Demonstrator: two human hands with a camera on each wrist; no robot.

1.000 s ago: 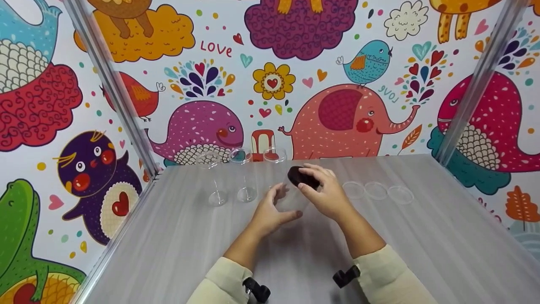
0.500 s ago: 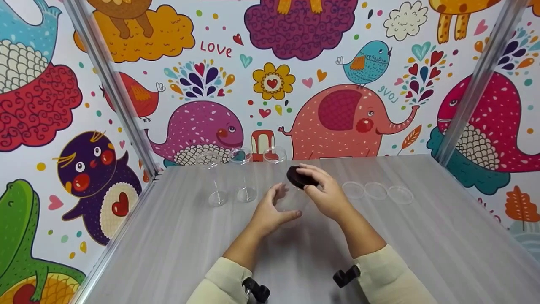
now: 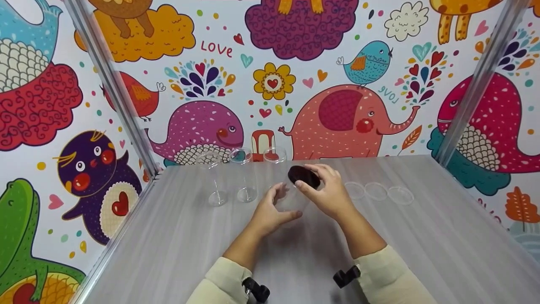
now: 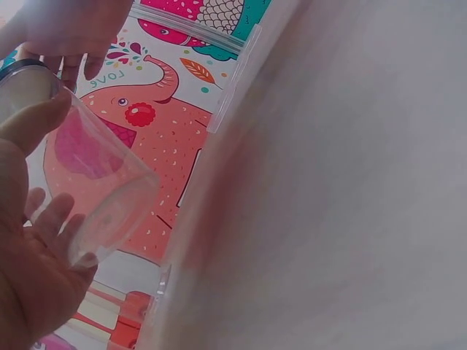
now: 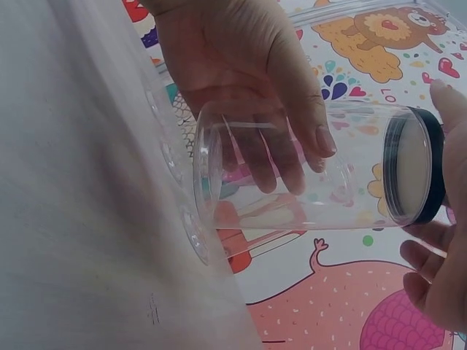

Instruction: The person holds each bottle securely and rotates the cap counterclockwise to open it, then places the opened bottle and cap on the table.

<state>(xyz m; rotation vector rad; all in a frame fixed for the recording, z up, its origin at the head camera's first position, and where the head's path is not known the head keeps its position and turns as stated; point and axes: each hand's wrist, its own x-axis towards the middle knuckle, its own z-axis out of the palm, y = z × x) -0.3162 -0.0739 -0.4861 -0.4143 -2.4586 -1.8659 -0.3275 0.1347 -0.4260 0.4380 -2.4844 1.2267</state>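
My left hand curls round a clear cylindrical jar, fingers on one side and thumb on the other. In the head view the jar is hard to make out; the right wrist view shows it lying sideways in that hand. A round black lid sits on the jar's mouth, and my right hand grips its rim between thumb and fingers. The left wrist view shows the jar tilted, its base towards the table. Whether the lid is fully seated cannot be told.
Two clear jars stand uncapped behind and left of my hands. A third open jar is partly hidden by my left hand. Three clear discs lie in a row on the right of the grey table. A patterned wall stands behind.
The right hand and the black lid swing slightly left, then back right with the lid's top turned more to view. My left hand stays in place.
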